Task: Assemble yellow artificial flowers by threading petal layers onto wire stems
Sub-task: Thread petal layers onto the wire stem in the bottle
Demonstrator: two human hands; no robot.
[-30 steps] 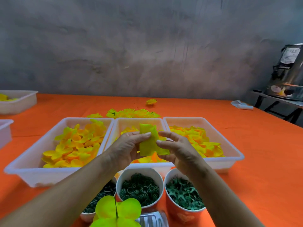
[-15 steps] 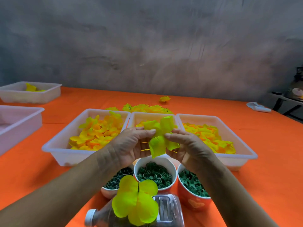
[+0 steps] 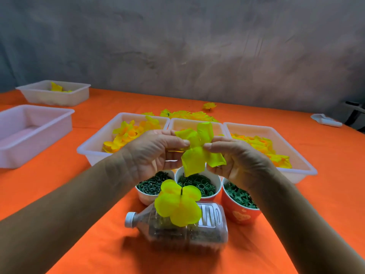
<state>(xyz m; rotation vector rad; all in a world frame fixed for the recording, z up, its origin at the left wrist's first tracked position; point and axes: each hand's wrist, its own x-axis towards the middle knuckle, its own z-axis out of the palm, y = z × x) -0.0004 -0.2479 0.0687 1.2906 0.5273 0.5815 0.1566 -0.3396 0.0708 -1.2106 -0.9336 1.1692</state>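
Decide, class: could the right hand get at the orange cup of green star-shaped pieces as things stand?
Probably yes, but not freely. The orange cup sits just below the right hand with nothing between them. However, that hand and the left hand both pinch the yellow petal layer, so it would have to let go first.

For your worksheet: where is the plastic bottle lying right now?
In the head view, the plastic bottle lies bottom centre on the orange table, just in front of three cups.

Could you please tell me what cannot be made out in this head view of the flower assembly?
- Middle tray: contents hidden behind the petal layer and both hands.
- Left hand, right hand: fingertip grip hidden by petals.
- Bottle: contents motion-blurred.
- White object, far right: too small.
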